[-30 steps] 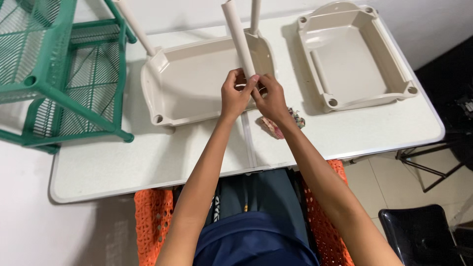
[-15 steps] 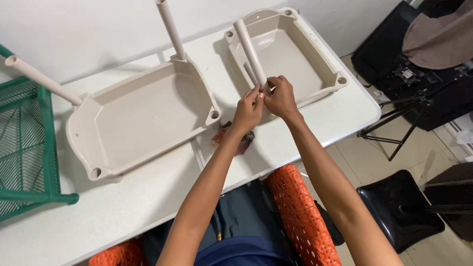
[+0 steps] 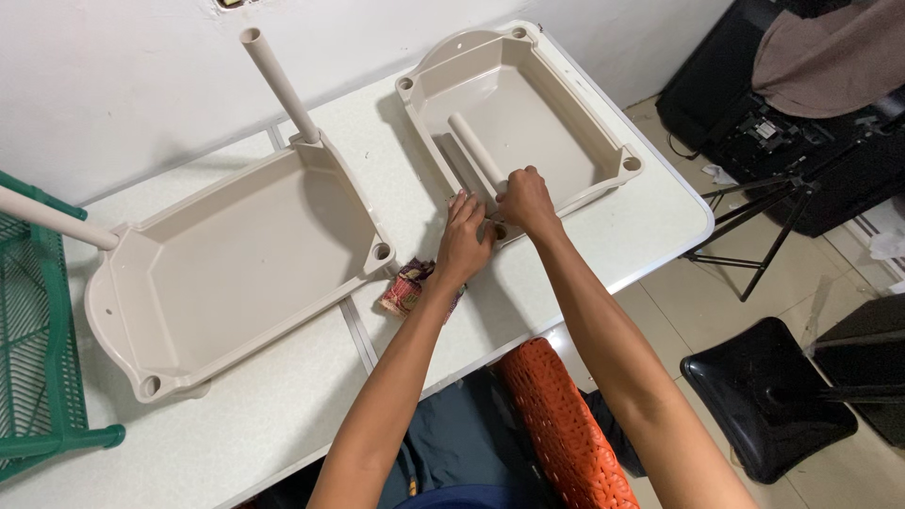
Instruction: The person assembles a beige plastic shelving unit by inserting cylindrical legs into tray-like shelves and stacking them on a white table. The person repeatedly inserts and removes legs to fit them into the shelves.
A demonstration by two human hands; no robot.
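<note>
Two beige plastic trays sit on the white tabletop [image 3: 283, 415], with a green wire rack [image 3: 38, 358] at the far left edge. Beside the rack, the larger-looking left tray [image 3: 236, 264] lies at a slant, one beige tube [image 3: 52, 219] leaning out of its left corner and an upright tube [image 3: 278, 83] standing in the socket at its far corner. Just right of that tray's near corner, a small crumpled patterned wrapper [image 3: 407, 287] lies on the tabletop, partly under the left forearm. The left hand [image 3: 464, 247] rests at the near left corner of the right tray [image 3: 566, 151], its fingers [image 3: 460, 205] curled loosely against the rim; whether they grip anything cannot be told. Touching it, the right hand [image 3: 526, 200] closes its fingers round the lower end of a short beige tube [image 3: 474, 149], which slants up out of that corner over the tray's floor. Farther right, beyond the tabletop, stand a black stool [image 3: 768, 396] and a tripod [image 3: 754, 236].
</note>
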